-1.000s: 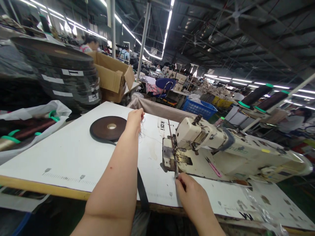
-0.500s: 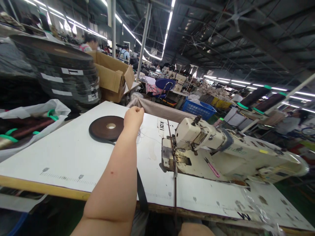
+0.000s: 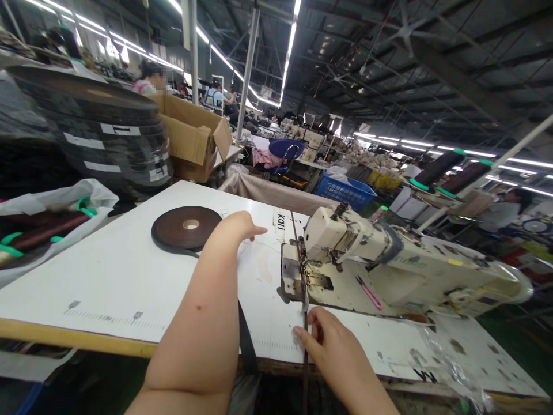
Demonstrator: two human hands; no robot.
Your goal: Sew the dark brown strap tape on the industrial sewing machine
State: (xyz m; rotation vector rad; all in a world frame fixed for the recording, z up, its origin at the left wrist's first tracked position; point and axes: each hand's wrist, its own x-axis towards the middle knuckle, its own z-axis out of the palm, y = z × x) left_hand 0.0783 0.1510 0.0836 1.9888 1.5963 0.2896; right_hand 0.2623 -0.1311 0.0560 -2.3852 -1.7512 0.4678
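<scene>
My left hand [image 3: 247, 226] reaches over the white table, between the roll of dark tape [image 3: 173, 227] and the sewing machine [image 3: 337, 236]. Its index finger points right; the other fingers are partly hidden, and I see nothing held. Fine loose thread lies beside it. My right hand [image 3: 330, 340] is at the table's front edge, thumb and fingers closed about a narrow brown strip [image 3: 305, 360]. This strip runs from the back through the machine's foot area and down over the front edge. A wider black tape [image 3: 247, 334] hangs over the edge below my left forearm.
Pink-handled snips [image 3: 369, 293] lie on the machine bed. Stacked wrapped rolls [image 3: 108, 132] and a cardboard box [image 3: 190, 132] stand at the back left. Thread cones [image 3: 438, 170] rise behind the machine. A blue basket [image 3: 345, 187] is beyond the table. People sit farther off.
My left hand has shifted slightly right and nearer, its closed fingers giving way to an extended index finger. My right hand has risen from below onto the brown strip.
</scene>
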